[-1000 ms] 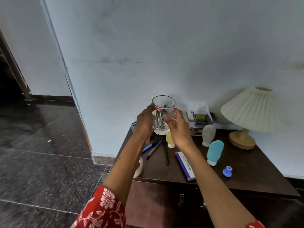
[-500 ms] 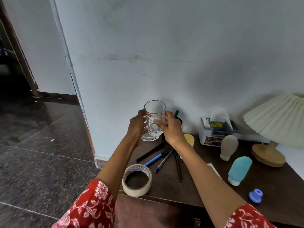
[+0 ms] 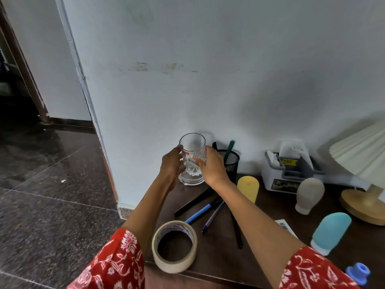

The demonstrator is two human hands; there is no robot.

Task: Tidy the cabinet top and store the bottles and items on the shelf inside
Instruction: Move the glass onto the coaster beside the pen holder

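I am gripping the cut glass tumbler point(image 3: 192, 158) with both hands: my left hand point(image 3: 171, 166) is curling round its left side and my right hand point(image 3: 211, 167) is wrapping the right, thumb lying across the front. The tumbler is standing upright at the far left corner of the dark worktop point(image 3: 260, 257), close to the wall; whether its base is fully resting there I cannot tell, since my hands are covering its lower sides. My right hand is also hiding much of the black mesh pen cup point(image 3: 231, 161) just right of it, where a green pen point(image 3: 230, 148) is poking up. The yellow bottle point(image 3: 249, 188) is partly covered by my right forearm, as are the loose pens point(image 3: 206, 211) lying near the middle. The tape roll point(image 3: 175, 246) is sitting at the near left edge. To the right, the beige bottle point(image 3: 309, 195) and teal bottle point(image 3: 330, 232) are standing cap-down, and the blue cap point(image 3: 358, 273) is lying near the edge. The lamp point(image 3: 362, 163) is cut off by the frame, and the label on the grey box point(image 3: 287, 176) is too small to read.
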